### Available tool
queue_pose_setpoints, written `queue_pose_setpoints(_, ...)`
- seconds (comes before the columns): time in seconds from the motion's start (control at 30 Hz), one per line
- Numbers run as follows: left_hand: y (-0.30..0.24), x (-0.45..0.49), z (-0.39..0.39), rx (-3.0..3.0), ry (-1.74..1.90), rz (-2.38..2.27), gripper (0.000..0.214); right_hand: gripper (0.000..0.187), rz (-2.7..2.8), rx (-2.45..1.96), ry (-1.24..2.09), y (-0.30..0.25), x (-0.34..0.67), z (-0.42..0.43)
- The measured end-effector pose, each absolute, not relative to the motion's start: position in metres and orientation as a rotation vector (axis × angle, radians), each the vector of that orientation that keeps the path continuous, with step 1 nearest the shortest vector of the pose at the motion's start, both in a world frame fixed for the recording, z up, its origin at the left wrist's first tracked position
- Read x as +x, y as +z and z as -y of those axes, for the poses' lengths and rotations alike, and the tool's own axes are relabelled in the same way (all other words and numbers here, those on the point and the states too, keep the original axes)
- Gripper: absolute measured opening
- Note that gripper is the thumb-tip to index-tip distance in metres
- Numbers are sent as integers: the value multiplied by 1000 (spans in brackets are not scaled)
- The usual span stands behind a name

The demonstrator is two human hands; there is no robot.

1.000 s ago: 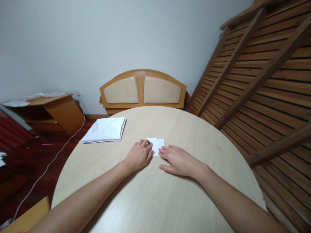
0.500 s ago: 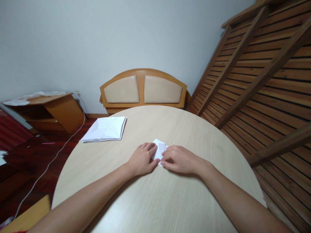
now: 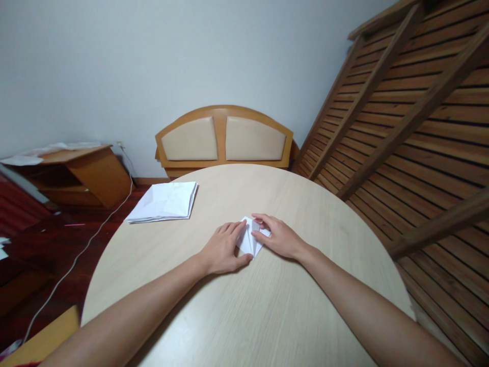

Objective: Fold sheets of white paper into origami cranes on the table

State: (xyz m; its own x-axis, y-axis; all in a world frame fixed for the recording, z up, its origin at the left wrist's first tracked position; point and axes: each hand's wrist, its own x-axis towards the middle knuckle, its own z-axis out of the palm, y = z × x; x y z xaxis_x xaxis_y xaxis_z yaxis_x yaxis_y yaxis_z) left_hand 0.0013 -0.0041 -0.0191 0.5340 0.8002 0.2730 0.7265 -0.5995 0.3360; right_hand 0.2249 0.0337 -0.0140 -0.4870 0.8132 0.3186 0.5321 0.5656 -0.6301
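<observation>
A small folded piece of white paper (image 3: pixel 245 241) lies on the round table, one corner pointing towards me and creased flaps showing on top. My left hand (image 3: pixel 225 250) rests on its left side, fingers spread, with the thumb at the near corner and the index finger near the far corner. On the right side, my right hand (image 3: pixel 278 235) touches the paper with its fingers apart; thumb and index finger are at the right flap, near the far edge. Part of the paper is hidden under the fingers.
A stack of creased white sheets (image 3: pixel 164 201) lies at the table's left edge. The pale wooden table (image 3: pixel 244 316) has a rounded far edge. Behind it stands a padded headboard (image 3: pixel 225 137). Wooden slats (image 3: pixel 382 153) lean at the right; a cable (image 3: pixel 82 250) crosses the floor.
My right hand has moved up from the near corner to the paper's far right side, and its fingers have opened. The left hand has stayed nearly in place.
</observation>
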Motion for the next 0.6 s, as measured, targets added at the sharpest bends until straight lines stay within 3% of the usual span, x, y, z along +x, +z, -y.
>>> queue_pose_setpoints(0.23,-31,2,-5,2334,831,-1386,66,36,2254,-1064,516,-16,223,-34)
queue_pose_setpoints(0.6,-32,1,-9,2097,902,-1422,50,44,2349,-975,571,-11,233,-34)
